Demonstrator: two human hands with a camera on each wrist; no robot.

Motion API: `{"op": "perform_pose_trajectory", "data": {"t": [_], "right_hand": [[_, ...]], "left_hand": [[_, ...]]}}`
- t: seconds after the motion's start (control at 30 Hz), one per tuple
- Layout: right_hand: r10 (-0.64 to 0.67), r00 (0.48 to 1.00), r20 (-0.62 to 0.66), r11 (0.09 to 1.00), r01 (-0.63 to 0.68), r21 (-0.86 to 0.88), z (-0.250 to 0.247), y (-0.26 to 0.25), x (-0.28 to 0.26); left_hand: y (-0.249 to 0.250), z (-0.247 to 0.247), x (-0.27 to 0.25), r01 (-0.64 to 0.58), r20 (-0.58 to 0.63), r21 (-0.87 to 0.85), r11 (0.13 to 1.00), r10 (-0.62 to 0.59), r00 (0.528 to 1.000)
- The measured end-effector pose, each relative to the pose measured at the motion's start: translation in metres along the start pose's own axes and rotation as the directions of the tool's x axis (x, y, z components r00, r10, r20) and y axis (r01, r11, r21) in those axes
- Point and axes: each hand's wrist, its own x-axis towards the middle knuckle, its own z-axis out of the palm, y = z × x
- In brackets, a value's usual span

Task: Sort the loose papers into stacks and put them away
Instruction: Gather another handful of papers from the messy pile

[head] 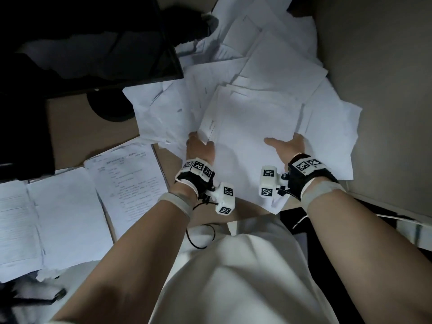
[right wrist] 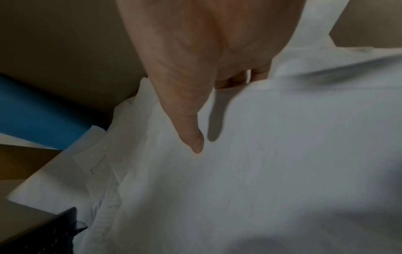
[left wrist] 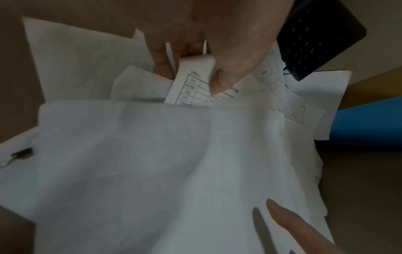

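Observation:
A thick stack of white papers (head: 252,129) is held over the desk between both hands. My left hand (head: 199,147) grips its left edge; in the left wrist view its fingers (left wrist: 165,68) curl round a sheet printed with a table (left wrist: 191,86). My right hand (head: 286,146) pinches the right edge, with the thumb (right wrist: 191,134) lying on top and the fingers (right wrist: 237,79) tucked under the edge. Loose white sheets (head: 268,43) lie in a messy pile beyond and around the stack.
Two printed paper stacks (head: 131,181) (head: 58,218) lie on the desk at left. A black monitor (head: 93,43) on a round base (head: 109,108) stands at back left, a black keyboard (left wrist: 315,43) near the pile. A beige partition (head: 385,90) closes the right side.

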Motion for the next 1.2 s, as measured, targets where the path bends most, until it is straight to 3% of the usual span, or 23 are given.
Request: {"op": "perform_pose_trajectory", "data": {"t": [0.1, 0.2, 0.27, 0.43, 0.57, 0.63, 0.7, 0.77, 0.83, 0.97, 1.07, 1.13, 1.2], "right_hand": [[-0.019, 0.999, 0.048, 0.999, 0.018, 0.033, 0.005, 0.002, -0.002], [-0.029, 0.993, 0.116, 0.999, 0.031, -0.013, 0.008, 0.009, -0.005], [-0.036, 0.993, 0.113, 0.999, 0.039, -0.03, 0.014, 0.012, -0.007], [-0.136, 0.988, -0.075, 0.965, 0.115, -0.235, 0.009, 0.012, -0.013], [-0.203, 0.979, -0.033, 0.94, 0.185, -0.287, -0.008, 0.008, -0.006], [-0.215, 0.976, 0.019, 0.93, 0.211, -0.301, -0.011, 0.006, -0.002], [-0.248, 0.967, 0.065, 0.915, 0.256, -0.312, -0.008, 0.001, 0.0], [-0.284, 0.953, 0.103, 0.901, 0.302, -0.312, 0.0, -0.005, 0.0], [-0.302, 0.948, 0.1, 0.898, 0.318, -0.304, 0.008, -0.01, 0.001], [-0.183, 0.978, -0.099, 0.947, 0.149, -0.284, 0.013, -0.012, 0.007], [-0.01, 0.968, -0.251, 0.929, -0.084, -0.362, 0.006, -0.011, 0.009], [0.123, 0.955, -0.268, 0.94, -0.199, -0.278, 0.002, -0.012, 0.007], [0.18, 0.951, -0.253, 0.963, -0.223, -0.149, 0.003, -0.009, 0.014]], "left_hand": [[-0.005, -0.008, -0.002, -0.019, -0.097, -0.049, 0.999, 0.014, 0.995], [-0.016, -0.016, -0.004, 0.043, -0.159, -0.155, 0.987, -0.067, 0.985], [-0.025, -0.019, -0.005, 0.041, -0.127, -0.116, 0.992, -0.056, 0.99], [-0.026, -0.031, -0.002, -0.064, -0.149, -0.153, 0.986, 0.041, 0.988], [-0.003, -0.036, 0.011, -0.171, -0.082, -0.114, 0.979, 0.162, 0.983], [0.01, -0.034, 0.013, -0.177, -0.033, -0.237, 0.955, 0.174, 0.984], [0.014, -0.029, 0.013, -0.111, -0.014, -0.397, 0.911, 0.115, 0.993], [0.008, -0.026, 0.011, 0.045, 0.049, -0.536, 0.843, -0.022, 0.999], [-0.009, -0.021, 0.009, 0.17, 0.133, -0.575, 0.8, -0.114, 0.985], [-0.026, -0.014, -0.001, 0.169, 0.263, -0.454, 0.875, -0.05, 0.963], [-0.014, -0.008, 0.006, 0.103, 0.173, -0.382, 0.919, -0.038, 0.984], [0.002, -0.005, 0.006, 0.073, 0.134, -0.313, 0.947, -0.032, 0.99], [0.009, -0.002, 0.007, 0.007, 0.092, -0.204, 0.979, 0.012, 0.996]]}}
